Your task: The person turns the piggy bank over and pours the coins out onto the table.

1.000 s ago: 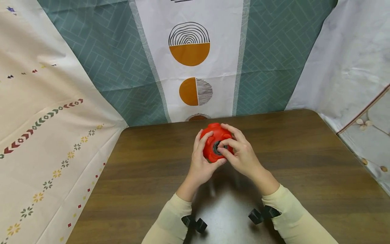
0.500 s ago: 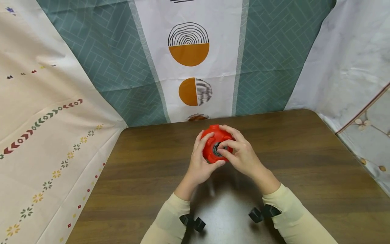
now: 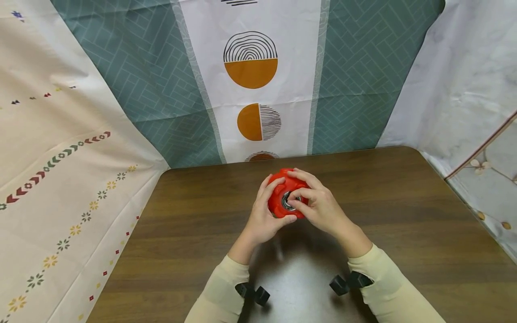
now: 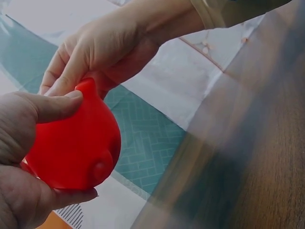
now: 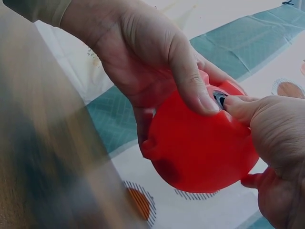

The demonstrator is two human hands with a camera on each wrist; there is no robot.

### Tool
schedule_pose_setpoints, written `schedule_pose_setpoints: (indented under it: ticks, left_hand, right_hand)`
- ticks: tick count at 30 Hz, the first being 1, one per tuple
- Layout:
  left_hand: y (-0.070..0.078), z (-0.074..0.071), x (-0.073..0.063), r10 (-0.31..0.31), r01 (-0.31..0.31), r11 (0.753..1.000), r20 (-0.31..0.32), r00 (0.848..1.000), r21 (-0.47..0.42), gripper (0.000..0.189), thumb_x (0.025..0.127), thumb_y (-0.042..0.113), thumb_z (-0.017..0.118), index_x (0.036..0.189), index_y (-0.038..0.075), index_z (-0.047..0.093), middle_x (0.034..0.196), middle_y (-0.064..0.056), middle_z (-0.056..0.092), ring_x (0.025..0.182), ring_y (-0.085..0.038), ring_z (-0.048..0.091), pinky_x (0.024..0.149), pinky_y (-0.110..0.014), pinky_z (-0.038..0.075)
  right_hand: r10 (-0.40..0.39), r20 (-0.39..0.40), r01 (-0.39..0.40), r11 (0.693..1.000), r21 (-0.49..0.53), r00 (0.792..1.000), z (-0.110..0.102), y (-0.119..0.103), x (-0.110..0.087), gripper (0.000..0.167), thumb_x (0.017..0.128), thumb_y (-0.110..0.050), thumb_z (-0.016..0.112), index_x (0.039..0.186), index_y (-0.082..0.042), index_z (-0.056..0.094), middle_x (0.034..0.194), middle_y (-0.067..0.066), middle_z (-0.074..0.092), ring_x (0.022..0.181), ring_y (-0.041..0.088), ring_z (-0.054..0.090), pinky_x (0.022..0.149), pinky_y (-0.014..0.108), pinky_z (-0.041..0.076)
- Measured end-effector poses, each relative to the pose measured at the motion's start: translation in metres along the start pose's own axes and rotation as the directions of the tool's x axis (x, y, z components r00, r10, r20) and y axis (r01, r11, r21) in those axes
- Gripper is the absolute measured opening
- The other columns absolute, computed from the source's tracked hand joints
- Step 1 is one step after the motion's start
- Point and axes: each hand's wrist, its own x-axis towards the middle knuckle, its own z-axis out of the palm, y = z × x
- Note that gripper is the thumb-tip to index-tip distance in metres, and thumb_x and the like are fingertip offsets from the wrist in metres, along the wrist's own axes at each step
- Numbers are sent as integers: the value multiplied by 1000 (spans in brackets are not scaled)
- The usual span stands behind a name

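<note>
A round, glossy red object (image 3: pixel 276 202) with rounded knobs on its rim is held up above the table in both hands. A dark ringed centre (image 5: pixel 218 98) sits in the side that faces the person. My left hand (image 3: pixel 261 220) grips the left side, thumb below and fingers over the front edge. Thumb and index finger of my right hand (image 3: pixel 325 208) meet at the dark centre, partly covering it, while another finger rests on the upper rim. In the left wrist view only the smooth red back (image 4: pixel 78 143) shows, so what the right fingertips pinch is hidden.
Beneath the hands is a brown wood-grain table (image 3: pixel 181 233) with a bright reflection near the person. Patterned cloths hang behind it (image 3: pixel 169 103) and at both sides. Black wrist cameras sit on both forearms above cream sleeves (image 3: pixel 222 287).
The red object has come slightly down toward the person, with both hands on it. The right hand's upper finger has shifted a little left over the rim.
</note>
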Motion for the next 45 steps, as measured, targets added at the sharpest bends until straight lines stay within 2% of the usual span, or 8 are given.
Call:
schedule_pose_setpoints:
  ticks: [9, 13, 20, 24, 29, 36, 45]
  left_hand:
    - [1, -4, 0, -5, 6, 1000, 60, 998, -23, 77, 75, 2, 80, 141, 7, 42, 154, -20, 19, 136, -34, 31, 99, -36, 46]
    - [-2, -3, 1, -21, 23, 1000, 85, 996, -22, 77, 75, 3, 80, 142, 8, 41, 155, -18, 17, 136, -33, 31, 99, -36, 46]
    - [-34, 2, 3, -29, 30, 999, 82, 996, -19, 83, 73, 8, 83, 144, 20, 40, 157, -8, 14, 137, -30, 30, 99, -38, 46]
    - [-40, 2, 3, -19, 21, 999, 84, 996, -25, 82, 73, 11, 83, 142, 27, 41, 157, -5, 15, 138, -26, 29, 98, -36, 46]
    - [-43, 1, 3, -17, 19, 1000, 97, 995, -17, 79, 74, 13, 83, 140, 30, 43, 156, -6, 17, 136, -24, 31, 97, -33, 47]
    - [-46, -1, 4, 5, -7, 1000, 119, 993, 20, 79, 73, 14, 84, 140, 27, 43, 155, -5, 19, 137, -26, 30, 98, -36, 47]
    - [-47, -3, 3, 4, -9, 999, 142, 990, 34, 79, 73, 16, 85, 139, 28, 43, 155, -4, 20, 138, -24, 27, 99, -36, 46]
  right_hand:
    - [-49, 30, 50, 998, -28, 998, -4, 2, 0, 14, 74, -7, 82, 83, -12, 73, 138, 7, 51, 136, 26, 36, 98, 40, 47]
    - [-74, 35, 74, 997, -25, 997, -5, 3, 0, 16, 72, -4, 82, 84, -12, 73, 137, 9, 52, 135, 28, 37, 95, 42, 49]
    - [-87, 53, 88, 996, -15, 995, -4, 6, 0, 18, 73, -2, 81, 86, -12, 73, 137, 8, 52, 135, 28, 38, 93, 43, 50]
    - [-94, 66, 96, 995, -21, 993, -3, 6, 0, 18, 73, -2, 81, 87, -11, 74, 138, 8, 51, 135, 28, 37, 93, 42, 50]
    - [-121, 78, 124, 992, -34, 990, -2, 7, 0, 19, 73, -3, 81, 91, -9, 75, 139, 10, 49, 135, 30, 36, 93, 42, 50]
    - [-142, 95, 146, 989, -30, 985, 0, 11, -1, 19, 74, -3, 80, 91, -10, 74, 140, 10, 49, 135, 32, 36, 94, 43, 49]
    - [-192, 105, 195, 981, -19, 976, 1, 13, -2, 19, 73, -2, 80, 85, -12, 71, 139, 11, 49, 134, 34, 36, 96, 44, 48]
